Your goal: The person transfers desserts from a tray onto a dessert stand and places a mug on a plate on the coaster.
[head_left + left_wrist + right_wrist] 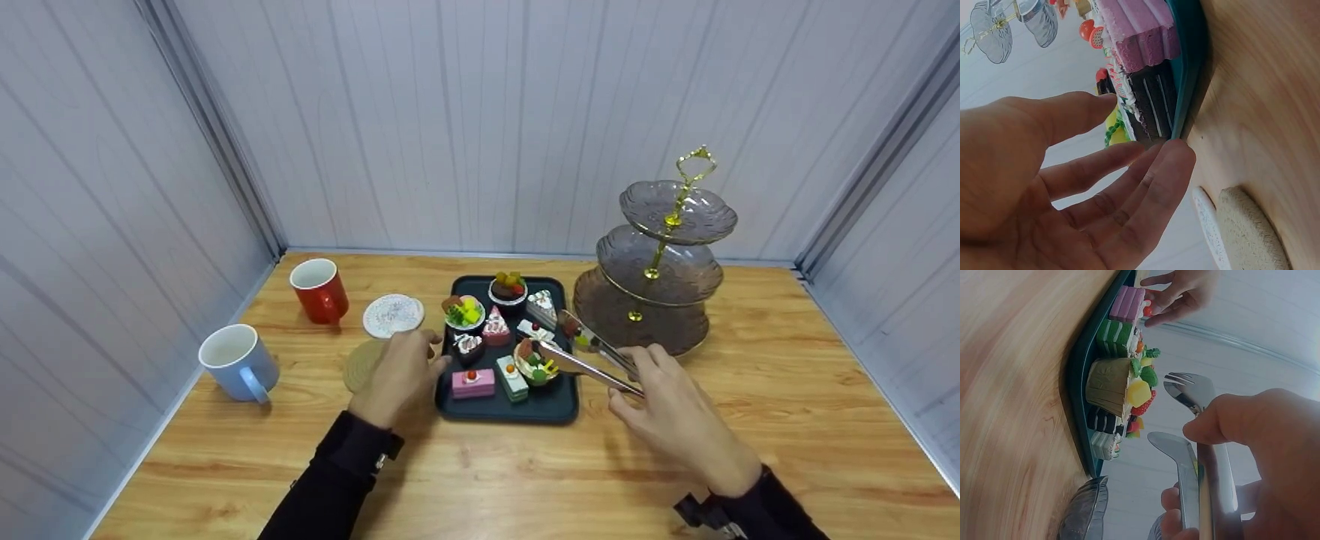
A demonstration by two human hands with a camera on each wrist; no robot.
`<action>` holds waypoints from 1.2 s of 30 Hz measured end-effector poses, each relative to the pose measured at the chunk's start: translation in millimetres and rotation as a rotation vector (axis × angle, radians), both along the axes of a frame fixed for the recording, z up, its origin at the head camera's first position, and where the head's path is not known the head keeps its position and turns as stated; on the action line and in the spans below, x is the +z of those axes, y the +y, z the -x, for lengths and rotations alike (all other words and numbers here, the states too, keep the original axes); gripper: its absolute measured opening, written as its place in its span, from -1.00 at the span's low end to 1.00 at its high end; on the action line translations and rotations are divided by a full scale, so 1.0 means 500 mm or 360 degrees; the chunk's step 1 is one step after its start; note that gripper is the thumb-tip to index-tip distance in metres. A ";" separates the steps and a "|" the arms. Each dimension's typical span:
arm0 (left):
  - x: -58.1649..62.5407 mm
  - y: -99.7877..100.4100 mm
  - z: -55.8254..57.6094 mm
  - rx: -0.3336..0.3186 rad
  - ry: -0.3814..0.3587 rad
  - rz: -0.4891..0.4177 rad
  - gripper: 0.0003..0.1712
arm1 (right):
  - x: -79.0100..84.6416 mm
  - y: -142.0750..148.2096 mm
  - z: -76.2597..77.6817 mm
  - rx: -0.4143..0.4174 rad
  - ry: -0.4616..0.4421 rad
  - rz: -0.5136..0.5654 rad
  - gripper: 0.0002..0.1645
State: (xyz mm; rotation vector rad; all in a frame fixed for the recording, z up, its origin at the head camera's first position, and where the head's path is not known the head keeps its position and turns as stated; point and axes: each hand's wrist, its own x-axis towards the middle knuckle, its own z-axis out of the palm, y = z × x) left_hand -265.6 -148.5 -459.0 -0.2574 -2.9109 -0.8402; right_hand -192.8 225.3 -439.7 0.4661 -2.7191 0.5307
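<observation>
Sleeved hands [399, 373] [675, 416] overhang a woodgrain tabletop [495, 480] between pale walls [480, 135].

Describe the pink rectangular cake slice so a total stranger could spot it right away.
On the wooden table, find the dark tray. In its front left corner sits the pink rectangular slice, topped with something red. Its pink colour sets it apart from the green slice beside it, its block shape from the pink wedge farther back.

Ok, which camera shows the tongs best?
The right wrist view: the tongs appear large, slotted tip clear, though the right hand covers part. The head view shows them smaller, reaching over the tray; the left wrist view doesn't show them.
</observation>
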 end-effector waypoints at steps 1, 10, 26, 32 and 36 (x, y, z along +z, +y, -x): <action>-0.001 0.000 0.000 -0.0001 -0.0001 -0.0003 -0.57 | 0.000 0.000 0.000 0.0003 0.0000 -0.0002 -0.42; -0.011 -0.001 -0.002 -0.0019 -0.0008 -0.0013 -0.63 | 0.002 0.002 0.002 0.0010 -0.0063 -0.0021 -0.41; -0.021 0.000 0.001 -0.0041 -0.0082 -0.0004 -0.68 | -0.004 0.011 0.009 0.0080 -0.0055 -0.0018 -0.40; -0.025 -0.001 0.001 -0.0077 -0.0030 0.0008 -0.69 | -0.007 0.017 0.013 0.0139 -0.0016 -0.0041 -0.41; -0.027 -0.001 0.002 -0.0088 -0.0026 0.0004 -0.69 | -0.006 0.021 0.015 0.0181 0.0010 -0.0058 -0.45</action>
